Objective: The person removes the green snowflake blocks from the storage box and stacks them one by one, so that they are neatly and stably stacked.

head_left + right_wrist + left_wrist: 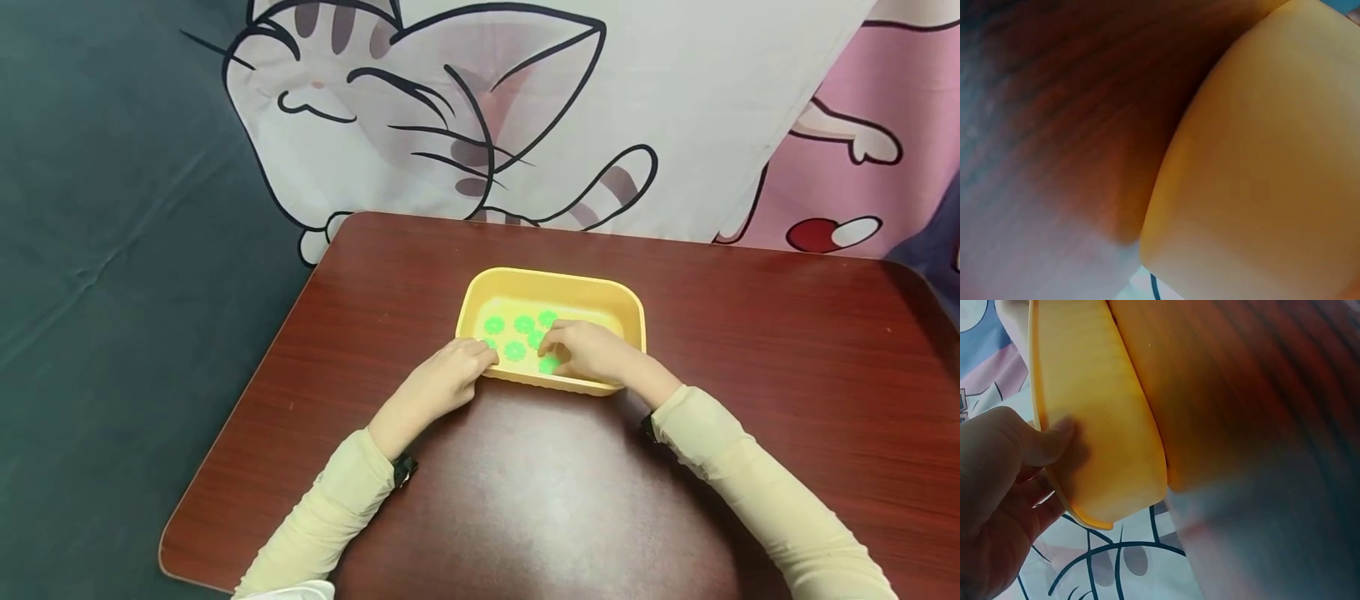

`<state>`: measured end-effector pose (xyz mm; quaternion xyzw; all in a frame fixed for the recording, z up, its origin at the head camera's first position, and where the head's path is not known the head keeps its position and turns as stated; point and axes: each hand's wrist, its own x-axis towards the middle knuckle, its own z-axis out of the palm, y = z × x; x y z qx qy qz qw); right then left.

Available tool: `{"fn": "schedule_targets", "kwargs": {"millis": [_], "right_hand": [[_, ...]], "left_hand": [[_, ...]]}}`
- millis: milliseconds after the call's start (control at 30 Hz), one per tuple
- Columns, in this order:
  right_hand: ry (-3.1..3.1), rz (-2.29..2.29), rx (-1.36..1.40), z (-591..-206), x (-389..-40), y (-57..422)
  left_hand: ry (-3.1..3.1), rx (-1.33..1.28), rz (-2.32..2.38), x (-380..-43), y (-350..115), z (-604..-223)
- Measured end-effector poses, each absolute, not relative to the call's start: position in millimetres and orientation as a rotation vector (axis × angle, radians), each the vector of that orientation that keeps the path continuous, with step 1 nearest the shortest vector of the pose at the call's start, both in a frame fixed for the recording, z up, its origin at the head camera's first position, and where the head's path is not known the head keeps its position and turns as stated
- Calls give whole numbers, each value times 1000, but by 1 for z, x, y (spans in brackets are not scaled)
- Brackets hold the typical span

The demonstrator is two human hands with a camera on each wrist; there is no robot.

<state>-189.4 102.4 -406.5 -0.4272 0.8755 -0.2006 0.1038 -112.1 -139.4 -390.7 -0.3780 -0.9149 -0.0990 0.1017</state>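
1. A broad reddish-brown table (375, 308) with streaky wood grain, rounded corners and a glossy sheen fills most of the head view.
2. A smooth, pale printed cloth (690, 100) hangs behind the far edge, with a black-outlined, striped cartoon cat and a pink area towards the far right corner.
3. A plain, dark green-grey cloth (112, 250), lightly creased, lies beyond the left edge.
4. Two cream sleeves (322, 508), soft and wrinkled, reach in over the near part of the table.
5. A yellow rectangular tray (555, 287), smooth and plastic-looking, with rounded corners and low walls, rests on the table, closer to the far edge than the near part and nearer the left edge than the right.
6. The left hand (453, 367) grips the tray's near left corner: thumb against the outside wall, bent fingers over the rim.
7. The right hand (596, 350) reaches over the tray's near right part, fingers bent down among the discs, thumb a little apart; whether it has hold of one cannot be told.
8. Flat bright green discs (514, 351) with scalloped edges lie inside the tray, mostly in its left and middle parts; at least seven show, one partly behind the left fingers.
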Motion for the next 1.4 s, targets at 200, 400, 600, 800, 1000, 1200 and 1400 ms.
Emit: {"fn": "schedule_targets", "kwargs": {"millis": [200,400,600,800,1000,1200,1400], "right_hand": [[2504,-711,-1212,-408,-190,104],[2500,-642,-1167,-404,-188,98],[2496,-559,-1116,-398,-184,93],[2480,-517,-1092,-397,-187,93],[2457,-542,-1094,-397,-192,94],[2504,-517,-1294,-398,-192,97],[2529,-578,-1387,-401,-193,103]], "left_hand": [[-2692,-1111,-290,-113,-138,-389],[-2721,-1081,-328,-112,-138,-389],[-2736,-1059,-325,-111,-137,-389],[-2742,-1045,-310,-111,-137,-388],[-2732,-1051,-304,-112,-136,-387],[-2724,-1053,-307,-112,-137,-386],[-2734,-1067,-302,-111,-136,-386]]}}
